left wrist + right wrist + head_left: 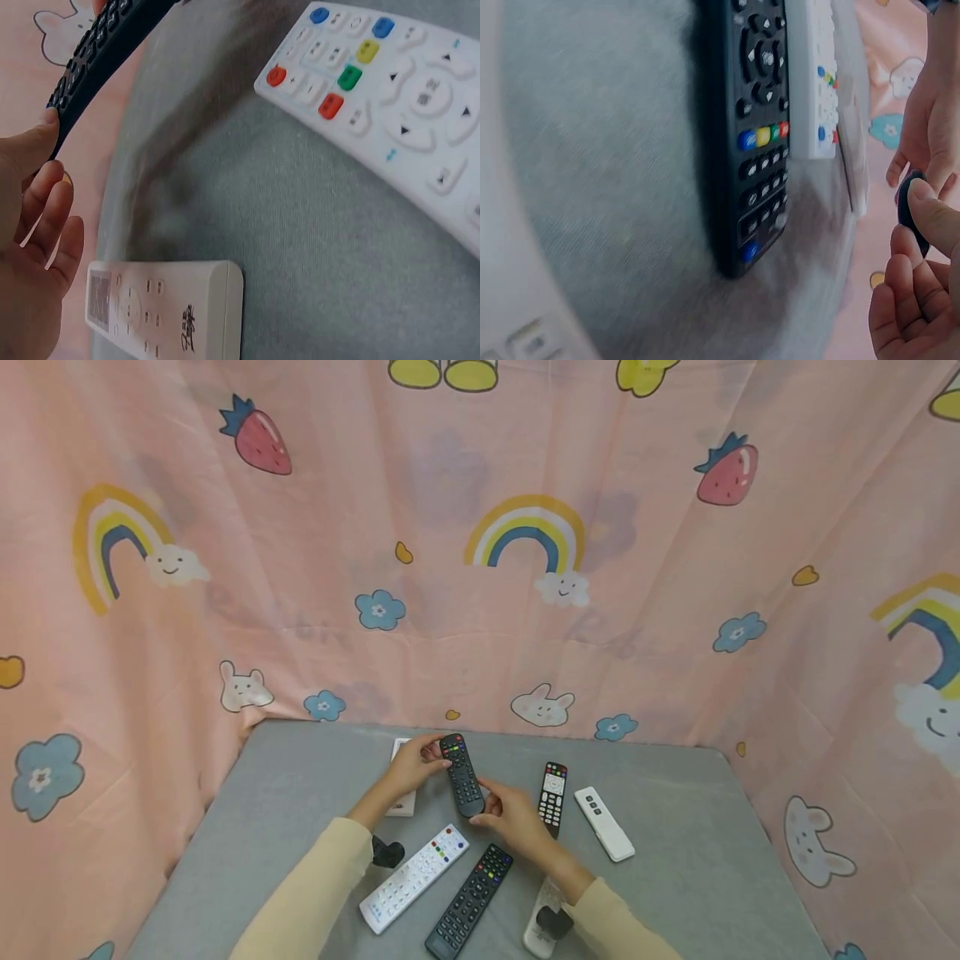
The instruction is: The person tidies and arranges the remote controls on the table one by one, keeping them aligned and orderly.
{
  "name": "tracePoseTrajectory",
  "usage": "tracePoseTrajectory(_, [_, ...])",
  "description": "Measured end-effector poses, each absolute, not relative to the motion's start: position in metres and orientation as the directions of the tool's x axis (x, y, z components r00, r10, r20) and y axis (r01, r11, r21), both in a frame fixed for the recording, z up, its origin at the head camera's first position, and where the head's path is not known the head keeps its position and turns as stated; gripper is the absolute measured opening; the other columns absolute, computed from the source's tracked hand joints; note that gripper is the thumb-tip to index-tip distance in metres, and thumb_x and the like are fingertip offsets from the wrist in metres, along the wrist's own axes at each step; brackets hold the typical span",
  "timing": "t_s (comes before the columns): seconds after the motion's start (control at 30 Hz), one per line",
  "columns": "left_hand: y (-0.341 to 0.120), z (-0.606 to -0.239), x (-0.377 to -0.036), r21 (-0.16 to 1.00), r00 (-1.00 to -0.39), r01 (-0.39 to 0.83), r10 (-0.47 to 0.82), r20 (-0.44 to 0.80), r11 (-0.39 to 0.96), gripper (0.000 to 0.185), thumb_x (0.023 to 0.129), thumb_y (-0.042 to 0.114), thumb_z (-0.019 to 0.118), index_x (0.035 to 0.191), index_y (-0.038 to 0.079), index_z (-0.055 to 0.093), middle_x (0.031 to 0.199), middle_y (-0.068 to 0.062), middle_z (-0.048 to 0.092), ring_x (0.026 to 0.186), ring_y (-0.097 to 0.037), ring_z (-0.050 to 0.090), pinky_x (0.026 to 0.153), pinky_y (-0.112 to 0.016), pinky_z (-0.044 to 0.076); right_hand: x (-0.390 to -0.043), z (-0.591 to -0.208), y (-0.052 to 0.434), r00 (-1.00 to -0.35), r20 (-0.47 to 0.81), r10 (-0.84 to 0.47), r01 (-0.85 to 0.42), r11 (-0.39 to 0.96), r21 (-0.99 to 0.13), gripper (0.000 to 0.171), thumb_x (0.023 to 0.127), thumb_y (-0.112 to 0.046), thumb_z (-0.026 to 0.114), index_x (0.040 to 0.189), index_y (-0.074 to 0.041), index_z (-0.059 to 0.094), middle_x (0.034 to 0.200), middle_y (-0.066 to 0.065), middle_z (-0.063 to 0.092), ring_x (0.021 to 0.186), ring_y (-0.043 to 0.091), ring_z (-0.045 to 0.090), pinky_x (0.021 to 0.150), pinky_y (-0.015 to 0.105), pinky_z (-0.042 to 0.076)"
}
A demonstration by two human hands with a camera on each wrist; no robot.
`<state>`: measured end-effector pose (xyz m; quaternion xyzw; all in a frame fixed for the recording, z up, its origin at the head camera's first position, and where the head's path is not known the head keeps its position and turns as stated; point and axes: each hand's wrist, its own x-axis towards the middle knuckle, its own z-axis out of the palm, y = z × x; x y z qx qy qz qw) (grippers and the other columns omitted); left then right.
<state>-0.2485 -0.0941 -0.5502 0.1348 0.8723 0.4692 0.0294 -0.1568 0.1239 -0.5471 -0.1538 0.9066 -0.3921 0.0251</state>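
Observation:
A black remote control (461, 777) is held up off the table between both hands, its buttons facing up. My left hand (415, 766) pinches its upper end, with the thumb on the edge in the left wrist view and the other fingers beside it. My right hand (516, 817) grips its lower end between thumb and fingers. Behind the left hand lies a white remote with a small screen (161, 304), partly covered in the head view. Nearer to me are a white remote with coloured buttons (414, 878) and another black remote (470, 902), both flat on the grey table.
Right of the right hand lie a black remote with white buttons (552, 793) and a slim white remote (604, 824). A further white remote (542, 935) is partly hidden under the right wrist. A pink patterned curtain (465, 660) borders the grey table (675, 877).

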Motion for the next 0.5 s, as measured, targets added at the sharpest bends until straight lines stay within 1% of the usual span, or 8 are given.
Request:
tracePoseTrajectory(0.1, [-0.098,-0.550,-0.250,0.829,-0.959,0.190,0.281,0.042,0.526,0.059,0.087,0.014,0.076,0.139,-0.002,0.053,0.096,-0.008,0.065,0.088,-0.017,0.060,0.083,-0.035,0.053,-0.158,-0.547,0.118,-0.951,0.070,-0.300,-0.254,0.634,-0.731,0.070,0.079,-0.020,0.081,0.140,0.000,0.052,0.077,-0.004,0.062,0.063,0.002,0.047,0.055,0.017,0.044])
tracePoseTrajectory(0.2, [-0.103,-0.551,-0.253,0.822,-0.951,0.187,0.308,0.014,0.538,0.061,0.087,0.013,0.075,0.141,-0.001,0.051,0.096,-0.009,0.064,0.088,-0.016,0.059,0.083,-0.032,0.052,-0.159,-0.547,0.112,-0.956,0.056,-0.289,-0.237,0.643,-0.728,0.071,0.079,-0.020,0.081,0.140,-0.001,0.052,0.076,-0.006,0.061,0.061,0.001,0.047,0.054,0.016,0.043])
tracePoseTrajectory(0.37, [-0.109,-0.548,-0.258,0.797,-0.940,0.224,0.341,0.023,0.561,0.061,0.086,0.010,0.075,0.140,-0.002,0.051,0.094,-0.011,0.064,0.084,-0.016,0.059,0.077,-0.028,0.052,-0.161,-0.547,0.102,-0.959,0.065,-0.275,-0.234,0.646,-0.727,0.071,0.078,-0.018,0.082,0.140,0.000,0.052,0.075,-0.005,0.061,0.061,0.001,0.046,0.054,0.016,0.043])
tracePoseTrajectory(0.5, [-0.114,-0.545,-0.261,0.786,-0.936,0.230,0.353,0.016,0.575,0.061,0.087,0.009,0.074,0.141,-0.002,0.049,0.095,-0.012,0.064,0.086,-0.018,0.059,0.079,-0.030,0.051,-0.163,-0.547,0.093,-0.965,0.063,-0.256,-0.220,0.649,-0.729,0.072,0.078,-0.019,0.083,0.140,0.001,0.052,0.074,-0.005,0.061,0.060,0.001,0.046,0.053,0.016,0.042])
